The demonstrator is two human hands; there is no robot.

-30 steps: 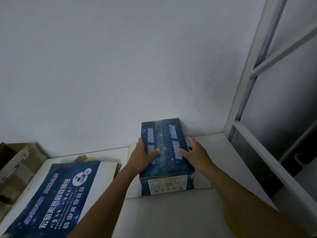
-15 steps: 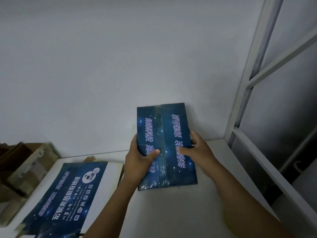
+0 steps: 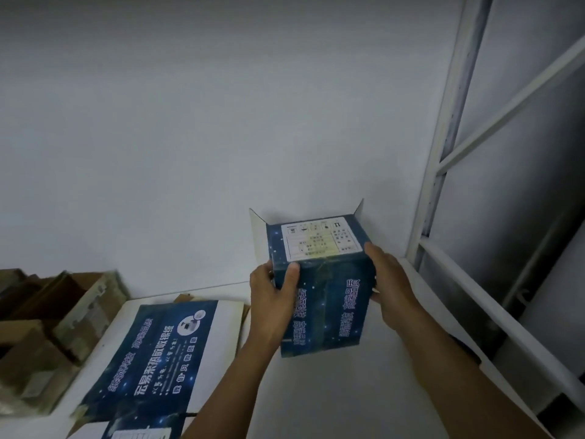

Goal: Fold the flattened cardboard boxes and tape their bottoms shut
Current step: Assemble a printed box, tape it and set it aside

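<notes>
I hold a folded dark blue cardboard box (image 3: pixel 329 299) in the air above the white table (image 3: pixel 348 391), tilted so its taped face points towards me and a side with a white label faces up. Two open flaps stick up at its far end. My left hand (image 3: pixel 273 293) grips the box's left edge with the thumb across the front face. On the opposite side, my right hand (image 3: pixel 391 286) holds the right edge. A stack of flattened blue and white boxes (image 3: pixel 152 353) lies on the table to the left.
Brown cardboard boxes (image 3: pixel 47 327) are piled at the far left beside the table. A white metal frame (image 3: pixel 443 153) rises at the right, with its rail along the table's right edge. A plain white wall stands close behind.
The box has been lifted off the table and tipped over: first its taped face turned towards me, now the labelled side faces up. Both hands kept hold of its edges.
</notes>
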